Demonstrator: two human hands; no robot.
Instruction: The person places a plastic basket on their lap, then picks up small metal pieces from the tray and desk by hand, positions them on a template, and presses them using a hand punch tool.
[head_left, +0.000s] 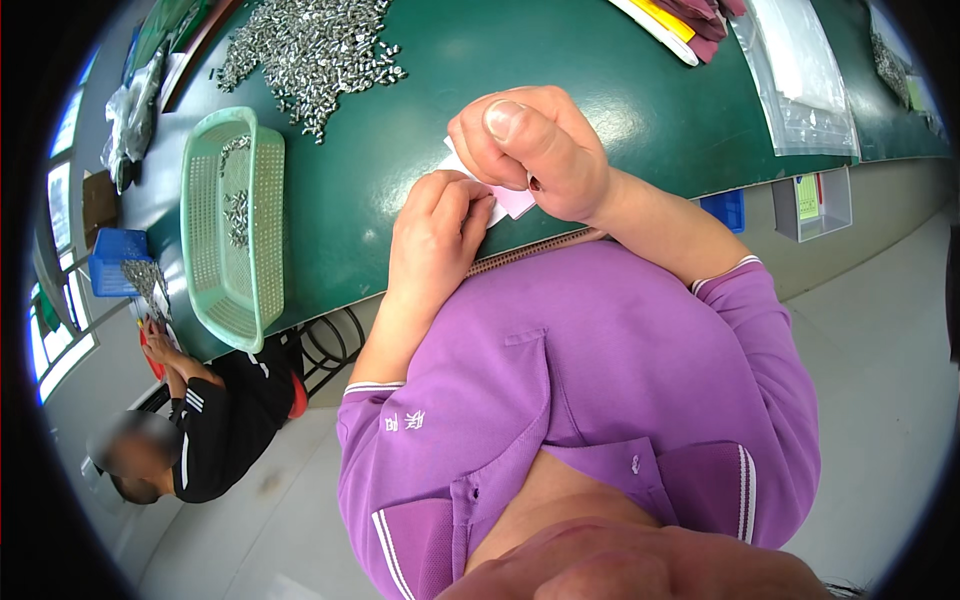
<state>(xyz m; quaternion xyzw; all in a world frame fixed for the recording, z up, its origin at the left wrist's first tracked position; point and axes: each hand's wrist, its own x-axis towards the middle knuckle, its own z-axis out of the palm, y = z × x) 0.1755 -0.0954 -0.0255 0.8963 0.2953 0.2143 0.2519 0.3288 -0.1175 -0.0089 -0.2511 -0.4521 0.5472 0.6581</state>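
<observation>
My left hand is closed near the table's front edge, its fingertips pressed together beside a small piece of pink and white paper. Whatever those fingers hold is too small to name. Just to the right and above, my right hand is curled into a fist with the thumb on top. A tiny dark spot shows at the fist's lower side; what the fist grips is hidden. White corners of the paper show between and behind my hands. A brown toothed strip, resembling a zipper, runs along the table edge against my shirt.
On the green table lies a heap of small silvery metal parts. A pale green basket with some parts stands at left. Clear plastic bags and maroon cloth lie at right. Another person sits at far left.
</observation>
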